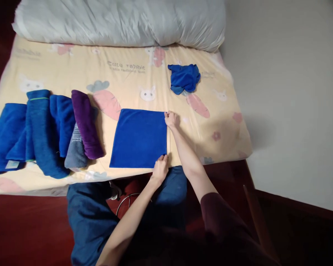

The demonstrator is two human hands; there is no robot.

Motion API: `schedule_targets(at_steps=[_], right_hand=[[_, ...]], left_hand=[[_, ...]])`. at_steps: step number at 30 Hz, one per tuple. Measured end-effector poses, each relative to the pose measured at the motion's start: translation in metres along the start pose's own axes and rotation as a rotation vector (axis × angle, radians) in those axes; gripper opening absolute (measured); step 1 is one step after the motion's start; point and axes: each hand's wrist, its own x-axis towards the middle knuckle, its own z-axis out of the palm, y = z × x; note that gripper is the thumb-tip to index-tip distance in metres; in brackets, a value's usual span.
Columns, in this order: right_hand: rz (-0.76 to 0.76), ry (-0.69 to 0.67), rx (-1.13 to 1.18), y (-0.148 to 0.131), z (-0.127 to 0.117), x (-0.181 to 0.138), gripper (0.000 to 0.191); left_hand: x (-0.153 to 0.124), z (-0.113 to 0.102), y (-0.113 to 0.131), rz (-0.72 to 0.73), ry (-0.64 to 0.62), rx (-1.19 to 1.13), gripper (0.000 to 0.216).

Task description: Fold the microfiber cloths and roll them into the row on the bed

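Blue square towel (140,138): lying flat and smooth near the front edge of the bed, where I am seeing it directly before the person
Right hand (172,120): reaching across to the towel's far right corner, where I am pinching the fabric between narrowly closed fingers
Left hand (160,170): resting at the towel's near right corner, where I am holding the cloth under curled fingers
Crumpled blue cloth (184,78): sitting bunched farther up the bed, beyond the right hand and apart from the towel
Purple roll (87,125): lying left of the towel, partly covering a grey roll (75,157) with pale lettering
Teal-blue roll (41,125): stretching lengthwise among blue fabric, with a leftmost blue towel (9,129) lying beside it and showing a pale tag
Patterned sheet (130,88): showing rabbit heads, carrots and the words "Cute rabbit" under everything I am viewing
Pale quilt (122,24): lying bundled along the far side of the bed
Wall (291,92): rising plain on the right of my view
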Motion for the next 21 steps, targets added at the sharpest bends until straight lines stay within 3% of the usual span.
schedule_targets(at_steps=[7, 10, 13, 15, 17, 19, 21], right_hand=[[0.050, 0.021, -0.002, -0.009, 0.001, -0.013, 0.037], [-0.033, 0.134, 0.030, -0.018, 0.001, -0.022, 0.046], [-0.299, 0.207, 0.012, -0.023, 0.003, -0.041, 0.055], [-0.511, 0.112, -0.015, -0.020, 0.009, -0.053, 0.055], [-0.637, -0.019, -0.042, -0.012, 0.017, -0.059, 0.056], [-0.607, -0.094, -0.058, -0.005, 0.022, -0.058, 0.059], [-0.499, -0.113, -0.063, -0.005, 0.023, -0.055, 0.062]], left_hand=[[-0.008, 0.016, -0.008, 0.068, -0.009, -0.042, 0.022], [-0.010, 0.010, -0.011, 0.124, -0.033, -0.099, 0.024], [-0.013, -0.023, -0.018, 0.226, 0.000, -0.116, 0.033], [-0.018, -0.054, -0.034, 0.224, 0.114, -0.030, 0.039], [-0.025, -0.086, -0.059, 0.136, 0.248, 0.114, 0.044], [-0.036, -0.110, -0.086, 0.048, 0.309, 0.234, 0.053], [-0.050, -0.124, -0.107, 0.026, 0.292, 0.310, 0.059]])
